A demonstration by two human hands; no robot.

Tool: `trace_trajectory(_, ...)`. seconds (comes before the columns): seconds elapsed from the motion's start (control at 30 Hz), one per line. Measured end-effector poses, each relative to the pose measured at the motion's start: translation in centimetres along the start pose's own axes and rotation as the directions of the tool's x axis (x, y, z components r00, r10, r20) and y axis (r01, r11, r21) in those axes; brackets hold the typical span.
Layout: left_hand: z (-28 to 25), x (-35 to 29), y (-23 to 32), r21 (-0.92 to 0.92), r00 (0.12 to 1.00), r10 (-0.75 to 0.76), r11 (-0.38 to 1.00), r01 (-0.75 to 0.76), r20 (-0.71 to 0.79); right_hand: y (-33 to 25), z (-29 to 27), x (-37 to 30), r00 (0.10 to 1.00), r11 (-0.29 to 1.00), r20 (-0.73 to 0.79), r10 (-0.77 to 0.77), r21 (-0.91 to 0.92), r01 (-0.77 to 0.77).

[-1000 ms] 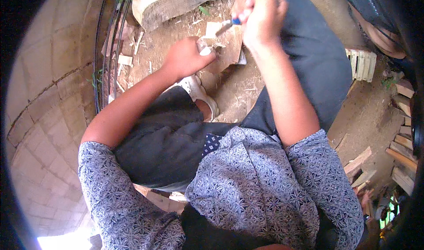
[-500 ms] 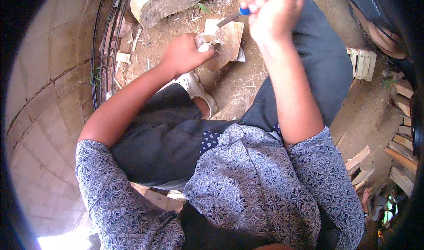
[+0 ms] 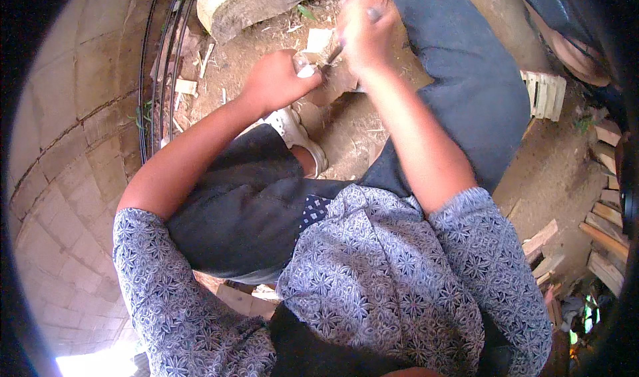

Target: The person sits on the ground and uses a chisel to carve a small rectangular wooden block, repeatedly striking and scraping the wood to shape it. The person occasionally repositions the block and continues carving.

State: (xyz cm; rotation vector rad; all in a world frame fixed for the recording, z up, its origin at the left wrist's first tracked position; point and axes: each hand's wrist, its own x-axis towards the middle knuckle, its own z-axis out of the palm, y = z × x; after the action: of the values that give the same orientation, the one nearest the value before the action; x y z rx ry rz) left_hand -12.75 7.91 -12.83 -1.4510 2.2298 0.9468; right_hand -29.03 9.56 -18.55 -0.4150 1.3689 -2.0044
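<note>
My left hand (image 3: 274,78) is closed around a small, pale piece (image 3: 305,69), whose kind I cannot make out, over a wooden block (image 3: 342,81). In my right hand (image 3: 366,34), slightly blurred, is a tool with a dark, narrow metal blade (image 3: 335,53). The fingers wrap its handle and mostly hide it; the earlier frame shows it blue. The blade slants down to the left, its lower end close to the pale piece. Whether they touch I cannot tell. A light square scrap (image 3: 319,40) shows beyond the block.
A large curved stone or wood slab (image 3: 266,4) lies at the far side. Wood chips litter the dirt floor. My pale clog (image 3: 290,132) is below my left hand. Dark cables (image 3: 160,77) run along the left wall. Slatted wood (image 3: 547,96) and stacked wood pieces (image 3: 606,217) stand right.
My right hand has come down and left with the tool, bringing the blade close to the pale piece. My left hand has stayed in place.
</note>
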Motion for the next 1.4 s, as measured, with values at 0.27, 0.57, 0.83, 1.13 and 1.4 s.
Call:
trace_trajectory(0.27, -0.4, -0.3, -0.2, -0.014, 1.000, 0.006, 1.000, -0.006, -0.026, -7.5, 0.8, 0.5, 0.968, 0.963, 0.229, 0.107, 0.219, -0.158)
trace_trajectory(0.57, -0.9, -0.9, 1.2, 0.039, 1.000, -0.020, 0.999, 0.020, -0.006, 0.1, -0.8, 1.1, 0.990, 0.997, 0.128, 0.062, -0.060, -0.055)
trace_trajectory(0.83, -0.7, -0.3, 1.2, 0.015, 1.000, 0.015, 1.000, -0.015, -0.003, 0.4, -0.7, 0.1, 0.957, 0.971, 0.250, -0.144, -0.149, 0.185)
trace_trajectory(1.13, 0.1, -0.7, -0.2, -0.030, 0.998, 0.018, 0.999, -0.020, -0.055, -7.8, 1.4, 1.1, 0.963, 0.940, 0.268, 0.030, 0.319, -0.118)
trace_trajectory(1.4, -0.6, -0.4, 0.8, 0.020, 1.000, 0.004, 1.000, -0.004, -0.012, 0.9, -0.9, 1.0, 0.990, 0.996, 0.136, 0.026, -0.084, -0.015)
